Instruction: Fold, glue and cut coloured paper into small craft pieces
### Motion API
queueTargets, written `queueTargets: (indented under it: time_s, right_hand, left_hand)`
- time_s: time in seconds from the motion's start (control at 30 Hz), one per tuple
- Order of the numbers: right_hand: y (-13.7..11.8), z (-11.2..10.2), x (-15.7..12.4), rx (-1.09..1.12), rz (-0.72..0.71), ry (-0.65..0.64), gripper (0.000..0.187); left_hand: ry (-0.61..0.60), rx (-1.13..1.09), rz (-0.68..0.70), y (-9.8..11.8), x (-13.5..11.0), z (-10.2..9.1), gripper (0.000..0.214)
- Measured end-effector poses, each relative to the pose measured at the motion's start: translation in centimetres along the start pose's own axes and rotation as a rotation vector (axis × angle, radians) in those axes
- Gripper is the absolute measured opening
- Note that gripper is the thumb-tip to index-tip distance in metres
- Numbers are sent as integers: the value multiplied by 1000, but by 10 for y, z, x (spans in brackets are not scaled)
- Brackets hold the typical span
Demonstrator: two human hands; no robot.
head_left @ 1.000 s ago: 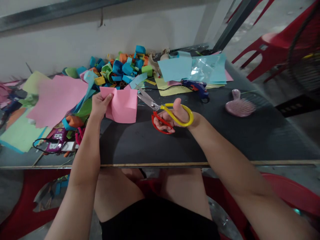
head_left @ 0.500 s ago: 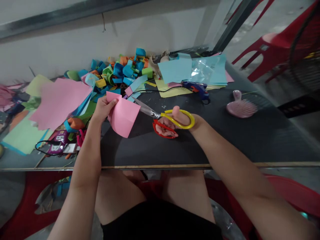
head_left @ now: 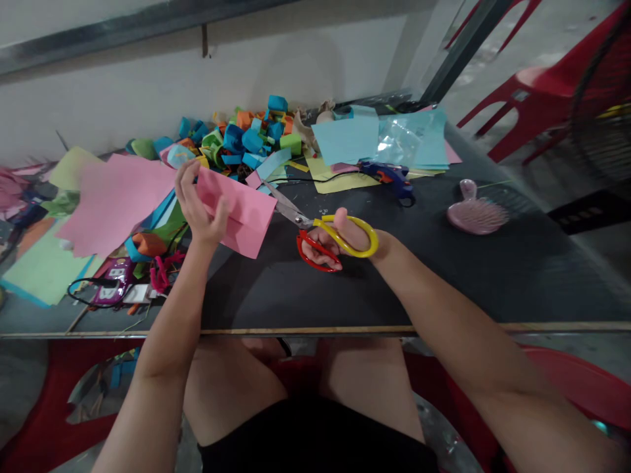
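My left hand (head_left: 200,210) holds a sheet of pink paper (head_left: 242,213), its thumb over the front and its other fingers raised at the left edge. A crease or cut line runs across the sheet. In my right hand (head_left: 331,240) is a pair of scissors (head_left: 292,213) with one yellow and one red handle. My thumb passes through the yellow loop and my fingers through the red one. The blades point up and left, close to the paper's right edge; whether they touch it I cannot tell.
Folded coloured paper pieces (head_left: 241,141) are heaped by the wall. Larger pink sheets (head_left: 118,200) lie on the left, near a purple device (head_left: 113,279) with a black cord. Right of centre are blue sheets (head_left: 345,141), a blue glue gun (head_left: 389,180) and a pink hairbrush (head_left: 476,213).
My left hand has turned and shifted its hold, its fingers now lifted and more spread. The pink paper has flattened out and risen slightly. The scissors have moved a little left.
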State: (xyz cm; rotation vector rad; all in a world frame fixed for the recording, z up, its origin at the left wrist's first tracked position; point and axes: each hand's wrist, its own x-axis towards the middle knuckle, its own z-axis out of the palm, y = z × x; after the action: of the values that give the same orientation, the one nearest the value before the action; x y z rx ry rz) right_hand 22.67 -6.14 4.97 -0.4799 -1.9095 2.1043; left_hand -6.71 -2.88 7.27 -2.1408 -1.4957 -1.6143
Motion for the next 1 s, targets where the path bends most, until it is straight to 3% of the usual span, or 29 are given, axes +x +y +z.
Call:
queueTargets:
  time_s: [0.13,0.23,0.43,0.77,1.0]
  right_hand:
    - [7,2,10,92,1,114,99]
    - [13,2,14,135,10,117,102]
    - [20,6,19,196,7,87,99]
    - [12,32,31,318,-115,103,102]
    - [14,32,29,278,-98,109,102]
  left_hand:
    - [-204,247,-7,57,-23,8,102]
    - [-337,270,15,76,-36,29,88]
    - [-268,158,-100,59,-32,52,62]
    - [-248,111,-111,41,-23,49,57]
    - [-240,100,-51,34,-21,44,55]
